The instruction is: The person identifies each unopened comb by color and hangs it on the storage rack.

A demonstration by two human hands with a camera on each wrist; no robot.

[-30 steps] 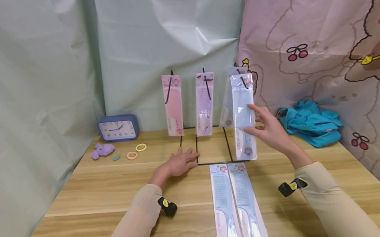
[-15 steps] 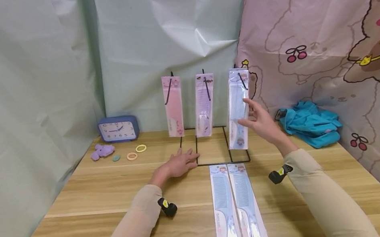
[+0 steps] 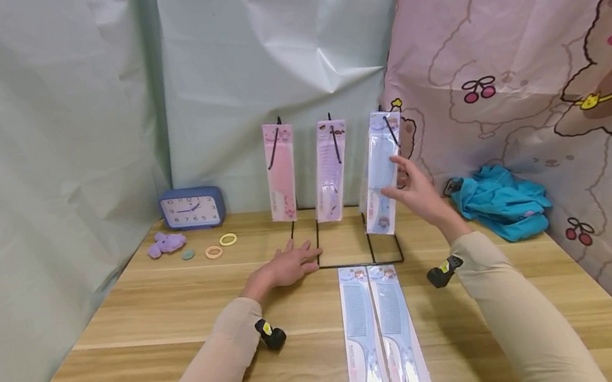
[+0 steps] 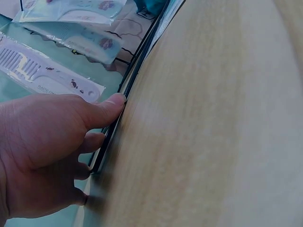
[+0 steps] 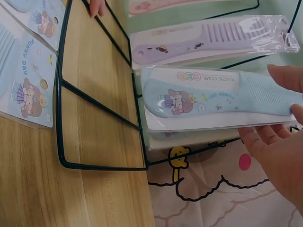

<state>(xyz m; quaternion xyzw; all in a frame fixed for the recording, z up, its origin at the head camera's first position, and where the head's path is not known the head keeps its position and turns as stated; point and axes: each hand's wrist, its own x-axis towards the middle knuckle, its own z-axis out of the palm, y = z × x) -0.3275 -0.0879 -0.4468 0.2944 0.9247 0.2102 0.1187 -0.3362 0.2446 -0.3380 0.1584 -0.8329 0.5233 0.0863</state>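
Note:
A black wire rack (image 3: pixel 360 265) stands on the table, with packaged combs hanging from its three hooks. My right hand (image 3: pixel 423 195) holds the right edge of a packaged blue comb (image 3: pixel 378 171) on the right hook, with another package partly hidden behind it. In the right wrist view, some fingers (image 5: pixel 260 137) reach behind this package. A purple comb (image 3: pixel 329 171) hangs in the middle and a pink one (image 3: pixel 282 175) at left. My left hand (image 3: pixel 288 264) lies spread at the rack's front left corner, its thumb (image 4: pixel 111 105) on the base wire.
Two more packaged blue combs (image 3: pixel 361 340) lie side by side before the rack. Far left are a blue clock (image 3: pixel 191 208), a purple flower-like piece (image 3: pixel 166 243) and small rings (image 3: pixel 213 252). A crumpled turquoise cloth (image 3: pixel 501 202) lies right, beside a patterned curtain (image 3: pixel 508 123).
My right hand has moved the front blue comb back and left along its hook, up against the package behind it. The left hand stays where it was.

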